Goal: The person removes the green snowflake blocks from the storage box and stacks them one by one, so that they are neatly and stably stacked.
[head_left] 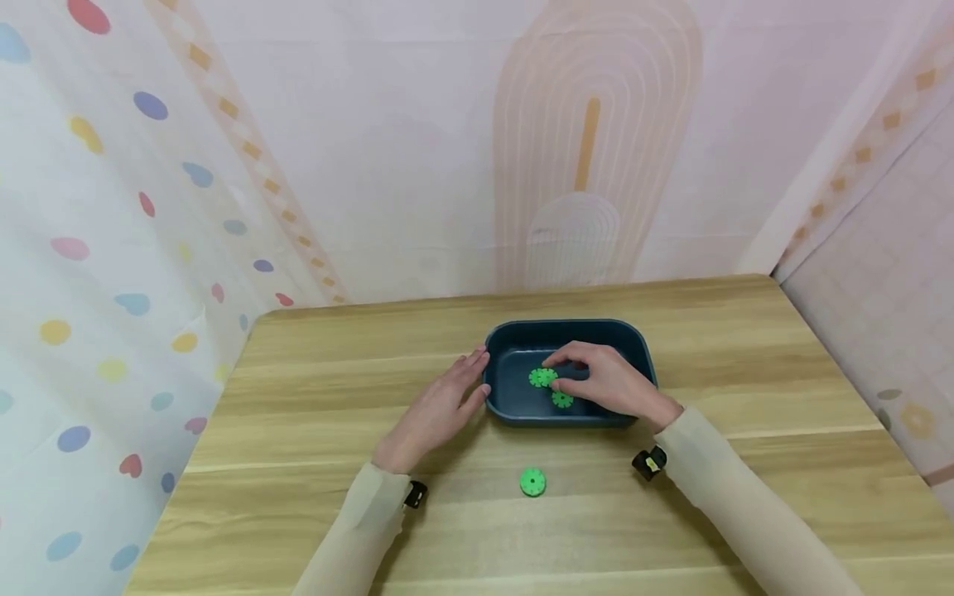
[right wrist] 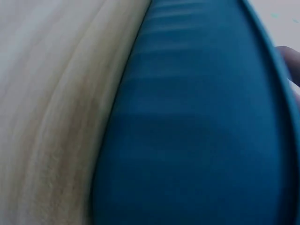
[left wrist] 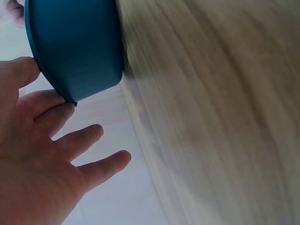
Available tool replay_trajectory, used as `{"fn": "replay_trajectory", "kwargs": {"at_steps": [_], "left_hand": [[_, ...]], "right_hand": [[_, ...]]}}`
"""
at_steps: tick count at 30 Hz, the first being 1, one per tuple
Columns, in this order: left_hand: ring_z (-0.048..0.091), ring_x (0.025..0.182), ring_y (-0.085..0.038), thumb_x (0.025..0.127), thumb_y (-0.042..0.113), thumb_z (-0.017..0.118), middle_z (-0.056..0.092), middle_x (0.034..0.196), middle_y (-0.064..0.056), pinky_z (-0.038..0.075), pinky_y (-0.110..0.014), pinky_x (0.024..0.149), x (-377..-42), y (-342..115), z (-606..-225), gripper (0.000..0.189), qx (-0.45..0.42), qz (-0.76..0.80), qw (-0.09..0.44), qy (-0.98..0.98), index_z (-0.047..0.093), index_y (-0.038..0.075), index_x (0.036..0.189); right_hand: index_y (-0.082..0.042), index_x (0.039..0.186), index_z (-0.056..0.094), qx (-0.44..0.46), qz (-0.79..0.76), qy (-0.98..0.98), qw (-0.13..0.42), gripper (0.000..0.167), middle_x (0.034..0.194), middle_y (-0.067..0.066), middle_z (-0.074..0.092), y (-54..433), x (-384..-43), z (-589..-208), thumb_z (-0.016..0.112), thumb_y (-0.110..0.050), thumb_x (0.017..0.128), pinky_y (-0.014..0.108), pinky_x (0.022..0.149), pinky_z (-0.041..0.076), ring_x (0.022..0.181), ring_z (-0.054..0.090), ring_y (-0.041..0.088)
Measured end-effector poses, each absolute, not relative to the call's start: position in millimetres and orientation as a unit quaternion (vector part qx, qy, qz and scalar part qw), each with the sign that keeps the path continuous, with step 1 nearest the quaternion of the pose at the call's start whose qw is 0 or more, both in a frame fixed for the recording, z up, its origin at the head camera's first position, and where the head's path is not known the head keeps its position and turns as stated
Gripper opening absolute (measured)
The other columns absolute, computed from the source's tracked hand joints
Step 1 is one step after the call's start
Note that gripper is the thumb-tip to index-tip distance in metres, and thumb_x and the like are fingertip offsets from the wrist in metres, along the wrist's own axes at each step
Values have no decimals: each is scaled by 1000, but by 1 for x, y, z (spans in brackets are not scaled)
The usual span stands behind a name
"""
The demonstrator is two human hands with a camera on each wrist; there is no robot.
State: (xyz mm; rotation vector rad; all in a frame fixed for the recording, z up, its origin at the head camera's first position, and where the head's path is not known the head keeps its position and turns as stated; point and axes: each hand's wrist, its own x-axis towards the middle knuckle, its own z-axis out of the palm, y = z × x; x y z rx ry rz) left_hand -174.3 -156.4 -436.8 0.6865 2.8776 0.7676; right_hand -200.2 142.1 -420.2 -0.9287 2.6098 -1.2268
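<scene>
A dark blue tray (head_left: 522, 414) stands on the table, with several green notched discs in and over it. My right hand (head_left: 607, 381) reaches over its right side. The thumb and index finger lie at opposite edges of one green disc (head_left: 549, 377), which overlaps another disc (head_left: 535, 378). A further disc (head_left: 562, 400) lies below the thumb. My left hand (head_left: 440, 406) touches the tray's left rim with extended fingers; in the left wrist view the fingertips (left wrist: 65, 108) meet the tray's corner. The right wrist view shows mostly the tray's outer wall (right wrist: 187, 117); the right hand is largely hidden there.
Another green disc (head_left: 532, 482) lies on the wooden table (head_left: 298, 397) in front of the tray, between the forearms. Patterned cloth (head_left: 402, 165) hangs behind the table and along both sides. Each wrist wears a small black camera (head_left: 648, 463).
</scene>
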Motion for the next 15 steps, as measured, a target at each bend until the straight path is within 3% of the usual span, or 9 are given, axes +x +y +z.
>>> {"fn": "replay_trajectory", "kwargs": {"at_steps": [15], "left_hand": [[28,154,-32,112,35,47,26,169,-4,29,-51,123,-172,-156,-439,57,224,252,44,940,35,9,161]], "right_hand": [[-7,133,68,-308,-351,876,121,38,129,7,69,138,-215,-432,75,-16,97,50,101,52,116,64,26]]}}
